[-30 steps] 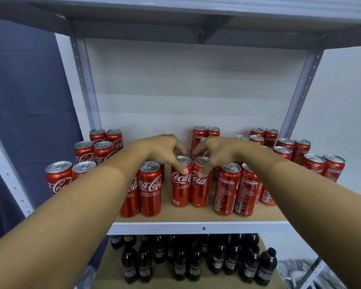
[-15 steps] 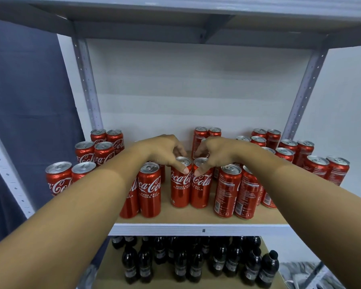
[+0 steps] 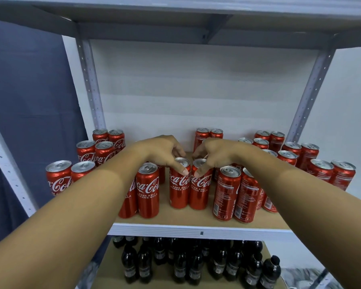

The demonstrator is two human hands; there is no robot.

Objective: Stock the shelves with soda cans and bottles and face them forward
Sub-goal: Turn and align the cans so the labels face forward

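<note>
Hands on the shelf board (image 3: pixel 196 216): my left hand (image 3: pixel 161 150) grips one centre Coca-Cola can (image 3: pixel 179 184), my right hand (image 3: pixel 215 153) grips its neighbour (image 3: pixel 199 188).

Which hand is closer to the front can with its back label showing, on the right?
Right. The right hand grips a can just left of that can; the left hand is farther left, gripping another.
</note>
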